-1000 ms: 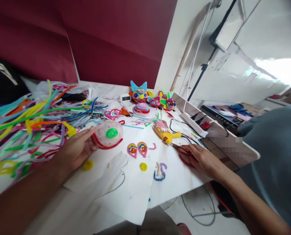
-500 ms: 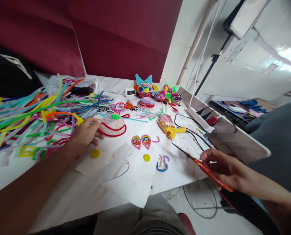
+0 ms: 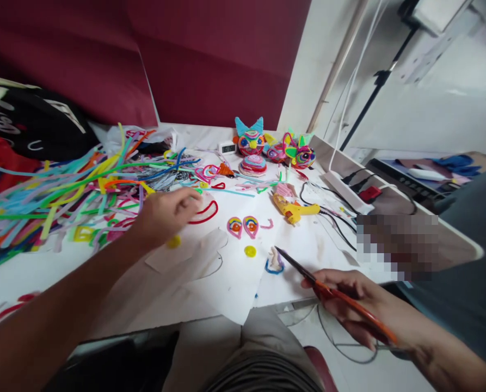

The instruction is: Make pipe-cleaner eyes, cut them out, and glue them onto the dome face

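Note:
My left hand [image 3: 169,215] reaches over the table with its fingers bent together. A green piece [image 3: 199,191] peeks out at the fingertips, mostly hidden; I cannot tell whether it is gripped. Below the fingers lies a red curved pipe-cleaner outline [image 3: 210,211], partly covered. In my right hand [image 3: 351,302] are orange-handled scissors [image 3: 332,294], their dark blades together and pointing up-left. The tip is just above a small blue, white and purple piece [image 3: 274,265]. Two pink drop-shaped eye pieces [image 3: 243,226] and a yellow disc [image 3: 250,251] lie between my hands.
Many coloured pipe cleaners [image 3: 79,185] heap up at the left. A yellow glue gun [image 3: 294,209] with black cables lies right of centre, beside a power strip [image 3: 349,190]. Finished colourful figures [image 3: 251,141] stand at the back. Cut paper [image 3: 226,288] covers the front edge.
My left hand has moved right and slightly up, over the green piece, with its fingers drawn in. The scissors have come left over the blue and purple piece. The view has shifted slightly.

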Tool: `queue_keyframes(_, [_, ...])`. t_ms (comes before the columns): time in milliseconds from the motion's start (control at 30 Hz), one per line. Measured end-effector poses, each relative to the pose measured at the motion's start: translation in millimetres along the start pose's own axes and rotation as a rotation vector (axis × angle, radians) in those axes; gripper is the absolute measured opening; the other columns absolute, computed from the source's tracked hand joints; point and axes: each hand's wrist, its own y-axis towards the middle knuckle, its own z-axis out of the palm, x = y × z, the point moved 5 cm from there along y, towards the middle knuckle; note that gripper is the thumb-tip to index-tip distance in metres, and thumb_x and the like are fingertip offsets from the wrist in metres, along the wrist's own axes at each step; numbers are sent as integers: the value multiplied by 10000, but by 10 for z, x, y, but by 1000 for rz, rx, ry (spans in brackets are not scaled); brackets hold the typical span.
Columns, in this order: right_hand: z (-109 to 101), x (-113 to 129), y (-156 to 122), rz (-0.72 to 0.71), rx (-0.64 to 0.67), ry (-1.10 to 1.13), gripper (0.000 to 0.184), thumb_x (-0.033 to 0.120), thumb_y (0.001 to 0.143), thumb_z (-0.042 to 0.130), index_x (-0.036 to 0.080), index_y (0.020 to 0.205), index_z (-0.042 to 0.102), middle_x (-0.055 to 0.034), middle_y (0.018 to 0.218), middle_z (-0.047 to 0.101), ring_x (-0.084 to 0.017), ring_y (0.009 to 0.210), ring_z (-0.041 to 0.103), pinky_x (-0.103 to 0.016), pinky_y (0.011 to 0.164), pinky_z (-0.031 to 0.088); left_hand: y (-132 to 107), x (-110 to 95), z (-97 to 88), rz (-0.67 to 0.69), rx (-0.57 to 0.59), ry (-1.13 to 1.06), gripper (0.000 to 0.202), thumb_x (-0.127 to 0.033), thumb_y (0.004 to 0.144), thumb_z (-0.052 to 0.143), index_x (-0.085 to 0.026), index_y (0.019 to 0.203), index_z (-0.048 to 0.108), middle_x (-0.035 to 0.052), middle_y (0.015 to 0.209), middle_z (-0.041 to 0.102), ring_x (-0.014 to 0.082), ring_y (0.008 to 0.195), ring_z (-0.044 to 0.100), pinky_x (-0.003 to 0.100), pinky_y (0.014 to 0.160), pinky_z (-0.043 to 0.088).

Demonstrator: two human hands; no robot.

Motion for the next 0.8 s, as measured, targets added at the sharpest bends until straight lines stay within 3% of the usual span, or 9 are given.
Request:
queue_keyframes(67, [20, 2, 27, 7, 8, 57, 477, 422, 728, 765, 162, 1081, 578, 83, 628, 475, 21, 317, 365, -98, 305, 285, -159, -294, 196, 199, 194, -134, 283, -399, 889, 497, -165, 946, 646, -7, 798, 642, 112, 698, 573, 202, 653, 429])
queue_keyframes(133, [30, 0, 45, 9, 17, 100, 488, 438, 699, 783, 174, 1049, 570, 86, 627, 485, 17, 320, 378, -96, 307, 287, -413, -535, 398, 387, 327, -154, 298, -427, 835, 592, -184, 1005, 625, 17, 919, 659, 145, 805, 608, 235, 721, 479])
queue_keyframes(167, [31, -6, 50, 11, 22, 113, 479, 438, 697, 784, 181, 1037, 566, 87, 630, 489, 14, 325, 390, -94, 310, 291, -553, -626, 479, 485, 340, -144, 391, -462, 797, 639, -183, 1069, 603, 48, 1027, 652, 177, 909, 611, 271, 793, 495])
queue_keyframes(300, [26, -52, 56, 21, 42, 108, 414, 397, 727, 768, 185, 1026, 574, 79, 657, 504, 15, 340, 407, -93, 321, 305, -939, -762, 674, 707, 166, -6, 689, -637, 764, 608, -120, 1210, 518, 182, 1264, 547, 333, 1206, 486, 463, 1003, 432])
queue_keyframes(333, [24, -63, 55, 18, 43, 100, 415, 394, 728, 768, 183, 1032, 578, 77, 661, 505, 15, 340, 405, -95, 323, 307, -947, -759, 689, 689, 117, -2, 681, -640, 794, 570, -114, 1223, 504, 184, 1246, 550, 319, 1183, 503, 448, 989, 450])
queue_keyframes(433, [20, -96, 48, 12, 27, 47, 445, 406, 747, 751, 179, 1089, 579, 70, 670, 504, 18, 341, 387, -108, 336, 327, -786, -747, 745, 529, 91, 71, 408, -418, 926, 501, -139, 1223, 499, 140, 1215, 556, 240, 1107, 547, 363, 928, 496])
queue_keyframes(600, [15, -180, -1, 37, 52, -66, 532, 456, 792, 700, 205, 1226, 522, 53, 720, 512, 20, 360, 352, -129, 361, 361, -505, -837, 939, 555, 257, 312, 106, -224, 911, 531, -164, 974, 591, 79, 989, 595, 223, 902, 567, 338, 754, 509])
queue_keyframes(667, [-8, -212, -27, 31, 69, -100, 528, 471, 814, 673, 218, 1247, 510, 53, 720, 499, 17, 376, 346, -132, 377, 370, -481, -801, 969, 553, 278, 375, 97, -154, 911, 489, -168, 883, 581, 56, 887, 582, 204, 816, 552, 322, 700, 488])
queue_keyframes(800, [-42, -237, -33, 28, 89, -151, 487, 502, 853, 616, 227, 1243, 518, 44, 722, 489, 9, 418, 320, -130, 397, 360, -560, -693, 876, 564, 265, 355, 148, -132, 916, 442, -151, 849, 572, 74, 874, 579, 202, 821, 536, 344, 751, 468])
